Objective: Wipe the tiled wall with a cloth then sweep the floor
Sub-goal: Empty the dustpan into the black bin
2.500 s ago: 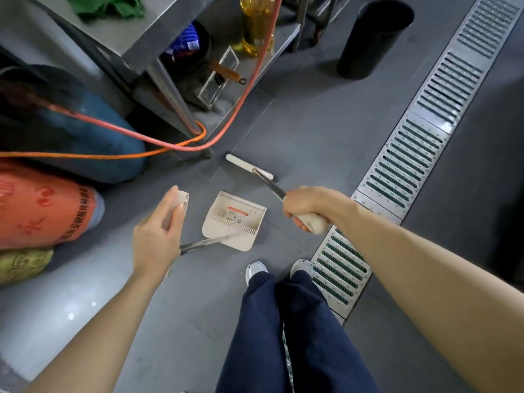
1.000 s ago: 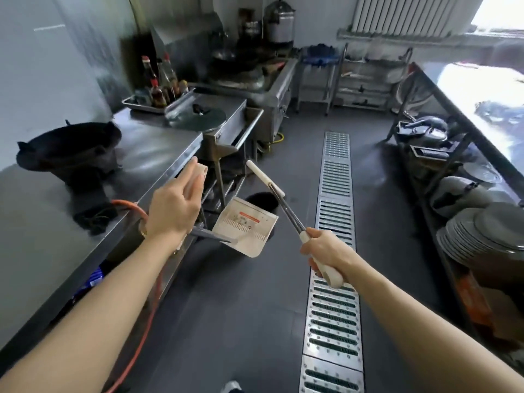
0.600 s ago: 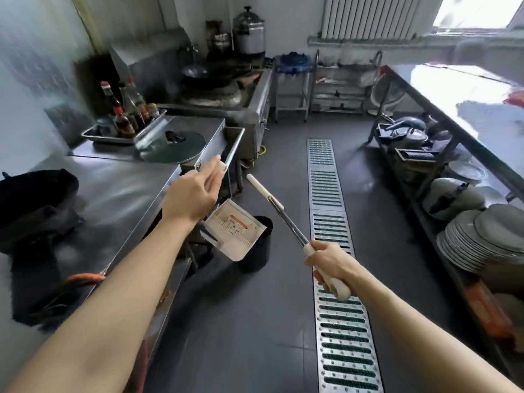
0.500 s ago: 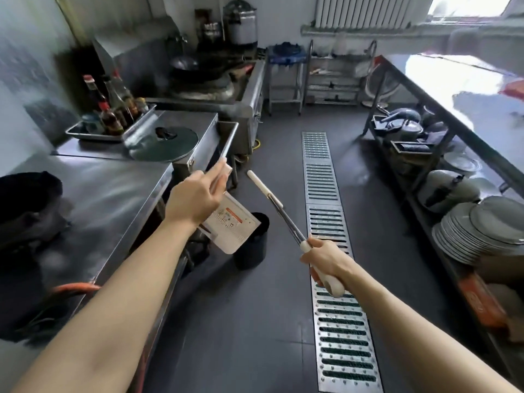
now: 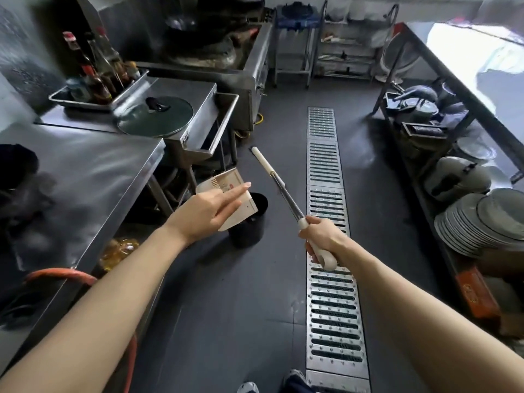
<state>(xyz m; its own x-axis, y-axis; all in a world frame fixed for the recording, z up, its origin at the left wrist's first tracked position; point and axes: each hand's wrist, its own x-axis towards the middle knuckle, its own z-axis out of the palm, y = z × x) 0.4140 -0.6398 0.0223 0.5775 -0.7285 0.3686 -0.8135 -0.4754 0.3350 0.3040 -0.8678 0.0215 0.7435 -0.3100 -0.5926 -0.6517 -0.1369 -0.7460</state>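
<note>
Two bare hands are raised over the dark floor point(image 5: 226, 321) of a steel kitchen. The left hand point(image 5: 207, 212) is stretched out with its fingers straight, the dustpan point(image 5: 226, 184) showing from under it, tipped above the black bin point(image 5: 249, 225); the grip itself is hidden beneath the palm, so I cannot tell how it holds. The right hand point(image 5: 321, 241) is closed around the white grip of the broom handle point(image 5: 279, 187), which slants up and away to a white end. That bin stands on the floor just beside the front edge of the steel worktop point(image 5: 93, 171). Beside the right hand, a metal drain grate point(image 5: 330, 307) runs along the floor.
</note>
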